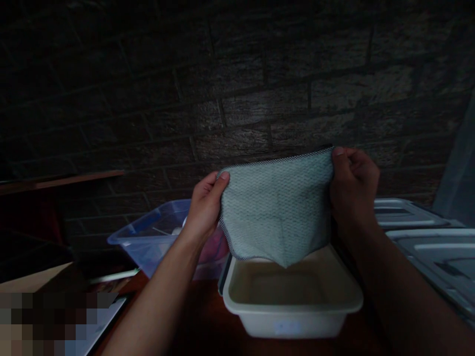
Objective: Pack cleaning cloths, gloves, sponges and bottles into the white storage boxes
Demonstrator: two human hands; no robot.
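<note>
Dim light, brick wall [237,118] behind. Pale green cloth [276,207] held up and spread between both hands, its upper edge pulled nearly straight and slanting up toward the right. Dark-and-white checked trim along the edges. Left hand [206,200] closed on the upper left corner, thumb flat on the near face, fingers folded behind. Right hand [355,183] pinched shut on the upper right corner, sitting a little higher, fingers curled in.

Lower part of the cloth sags to a blunt point, hanging in front of the far end of a cream tub [291,324]; cannot tell whether it touches the rim. Tub upright on the dark reddish tabletop [206,311], its opening facing up. Left of it, a see-through bluish bin [143,244], partly behind the left forearm, with a pink item [215,247] inside. Right, beyond the right forearm: grey lids [432,249]. Far left: a cardboard box [40,278], and above it a wooden board [63,182]. Lower left corner pixelated, unreadable.
</note>
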